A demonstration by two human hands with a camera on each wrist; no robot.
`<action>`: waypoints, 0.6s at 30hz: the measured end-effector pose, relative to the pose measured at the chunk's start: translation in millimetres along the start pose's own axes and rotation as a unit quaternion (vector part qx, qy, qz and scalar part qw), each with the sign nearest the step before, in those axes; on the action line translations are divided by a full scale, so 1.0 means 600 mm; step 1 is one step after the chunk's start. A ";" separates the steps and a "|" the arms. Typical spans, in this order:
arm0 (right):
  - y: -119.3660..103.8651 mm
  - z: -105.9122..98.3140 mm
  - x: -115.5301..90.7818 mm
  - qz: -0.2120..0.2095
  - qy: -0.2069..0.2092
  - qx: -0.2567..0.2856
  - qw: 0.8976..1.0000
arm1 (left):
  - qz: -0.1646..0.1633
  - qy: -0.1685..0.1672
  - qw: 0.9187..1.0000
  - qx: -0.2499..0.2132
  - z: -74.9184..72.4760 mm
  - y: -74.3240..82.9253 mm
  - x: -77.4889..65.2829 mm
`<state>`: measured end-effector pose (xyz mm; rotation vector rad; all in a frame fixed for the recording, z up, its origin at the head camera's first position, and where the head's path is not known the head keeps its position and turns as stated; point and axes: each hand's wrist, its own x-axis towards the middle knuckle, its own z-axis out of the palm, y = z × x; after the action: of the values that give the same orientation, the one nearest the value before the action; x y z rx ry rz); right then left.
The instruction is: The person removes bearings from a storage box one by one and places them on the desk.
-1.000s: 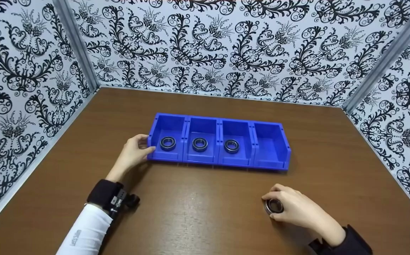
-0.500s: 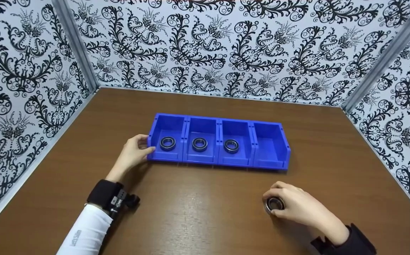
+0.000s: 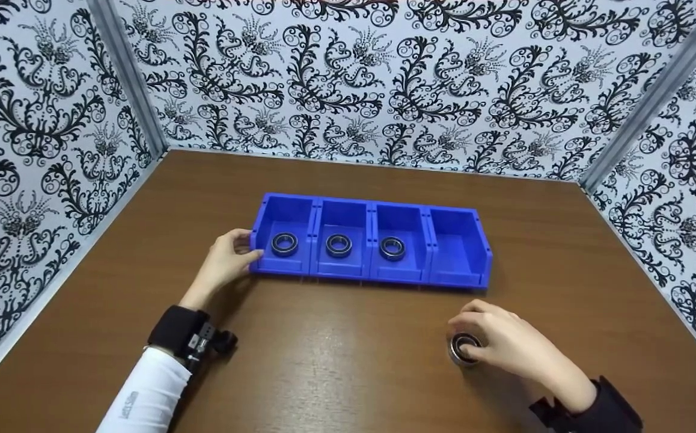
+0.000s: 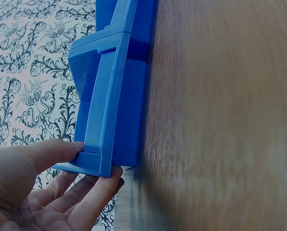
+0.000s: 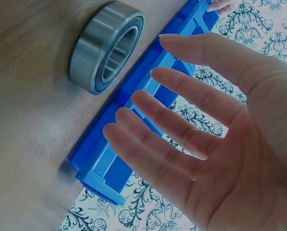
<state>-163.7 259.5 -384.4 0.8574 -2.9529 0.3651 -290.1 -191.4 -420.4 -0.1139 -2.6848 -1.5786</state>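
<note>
A blue four-section storage bin (image 3: 342, 272) stands on the table. My left hand (image 3: 228, 260) grips its left end wall, thumb on the inner side and fingers outside; the left wrist view shows this pinch at the bin's corner (image 4: 102, 161). Black-rimmed ball bearings lie in the left section (image 3: 285, 255), the second section (image 3: 338, 255) and the third section (image 3: 392, 258), one in each. Another bearing (image 5: 93, 53) lies flat on the table in front of the bin. Above it hovers my right hand (image 3: 513, 343), its fingers extended and apart from the metal in the right wrist view.
The brown wooden table (image 3: 336, 361) carries the bin near its middle. Patterned panels (image 3: 354, 78) close off the back and both sides, with grey posts (image 3: 128, 75) at the corners. The bin's rightmost section (image 3: 457, 249) has a bare floor.
My right hand has let go of the bearing and risen slightly away from it, its fingers loosening. The bearing now rests on the table. My left hand and the bin stay in place.
</note>
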 end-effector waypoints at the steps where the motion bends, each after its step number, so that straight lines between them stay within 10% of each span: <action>1: 0.000 -0.001 0.000 -0.001 0.003 -0.004 1.000 | 0.000 0.000 1.000 0.005 0.000 0.000 -0.001; 18: 0.005 -0.021 0.014 -0.010 0.052 -0.026 0.998 | 0.002 0.003 1.000 0.011 0.000 0.000 -0.001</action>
<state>-172.8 260.5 -372.0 0.8354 -2.8439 0.3184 -289.5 -191.5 -420.5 -0.1142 -2.6951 -1.5470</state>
